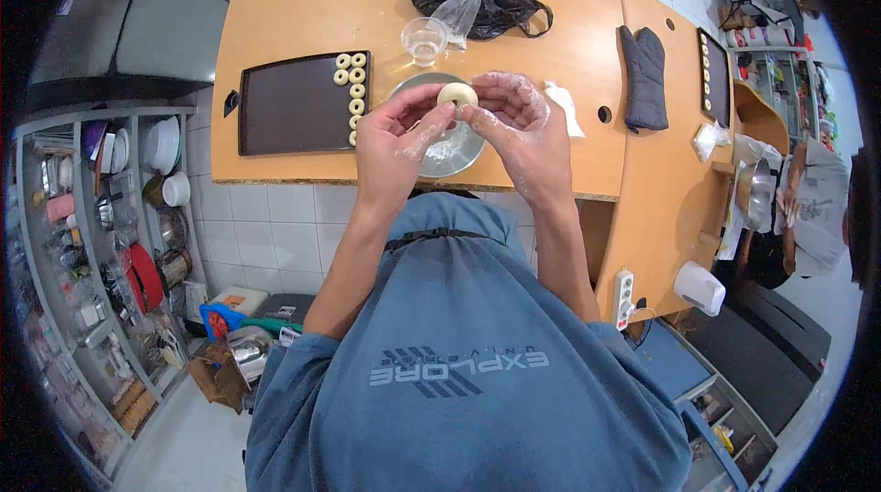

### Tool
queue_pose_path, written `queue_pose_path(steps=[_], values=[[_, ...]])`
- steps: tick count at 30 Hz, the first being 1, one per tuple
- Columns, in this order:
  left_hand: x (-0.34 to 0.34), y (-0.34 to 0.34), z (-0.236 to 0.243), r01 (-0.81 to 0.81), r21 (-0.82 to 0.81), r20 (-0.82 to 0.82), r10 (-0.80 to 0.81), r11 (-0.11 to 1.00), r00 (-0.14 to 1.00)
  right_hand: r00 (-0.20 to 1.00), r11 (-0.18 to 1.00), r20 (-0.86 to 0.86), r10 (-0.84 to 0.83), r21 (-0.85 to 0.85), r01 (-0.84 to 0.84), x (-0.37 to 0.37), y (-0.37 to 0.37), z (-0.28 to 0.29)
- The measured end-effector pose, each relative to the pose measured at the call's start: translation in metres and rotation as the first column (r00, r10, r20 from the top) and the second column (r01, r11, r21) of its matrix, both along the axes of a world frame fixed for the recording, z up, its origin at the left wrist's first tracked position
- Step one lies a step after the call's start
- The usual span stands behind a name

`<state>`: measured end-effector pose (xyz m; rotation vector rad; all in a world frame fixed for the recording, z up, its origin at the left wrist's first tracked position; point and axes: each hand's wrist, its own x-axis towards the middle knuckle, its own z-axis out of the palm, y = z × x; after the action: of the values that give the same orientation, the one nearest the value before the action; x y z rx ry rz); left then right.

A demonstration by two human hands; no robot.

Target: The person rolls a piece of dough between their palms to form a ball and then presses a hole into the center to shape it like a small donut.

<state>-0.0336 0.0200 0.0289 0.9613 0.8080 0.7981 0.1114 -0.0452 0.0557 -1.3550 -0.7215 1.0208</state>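
Note:
Between my two hands a pale dough ring (pixel 456 93) is held up over a metal bowl (pixel 470 158) with white flour in it. My left hand (pixel 390 139) pinches the ring's left side with thumb and fingers. From the other side my right hand (pixel 525 129), dusted with flour, closes on it too, its thumb near the hole. To the left lies a dark baking tray (pixel 289 111), with several dough rings (pixel 357 91) lined up at its right end. My hands cover part of the bowl.
Behind the bowl stand a clear plastic cup (pixel 423 40) and a black plastic bag (pixel 500 15). A white packet (pixel 564 108) lies right of my right hand, then a dark oven mitt (pixel 644 79). Another tray (pixel 716 79) with dough rings rests far right. A power strip (pixel 624 295) sits nearer.

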Motion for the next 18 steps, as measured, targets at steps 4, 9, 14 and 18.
queue_pose_path(steps=[4,9,14,18], values=[[0.002,-0.002,0.001,-0.010,0.035,0.018,0.010,0.999,1.000,0.999,0.999,0.031,0.042,-0.024,-0.041,0.001,0.000,0.000],[0.004,-0.003,0.006,0.014,0.119,-0.058,-0.007,0.993,0.998,0.997,0.999,0.080,0.015,-0.043,-0.012,0.000,-0.001,-0.003],[0.001,0.002,0.001,0.048,0.029,0.015,-0.048,0.998,0.999,0.998,0.999,0.063,-0.005,-0.041,0.008,0.003,-0.001,-0.003],[-0.003,0.002,-0.006,0.055,-0.094,0.130,-0.043,0.994,0.991,0.996,0.999,0.087,0.008,-0.044,-0.004,0.002,-0.001,-0.003]])
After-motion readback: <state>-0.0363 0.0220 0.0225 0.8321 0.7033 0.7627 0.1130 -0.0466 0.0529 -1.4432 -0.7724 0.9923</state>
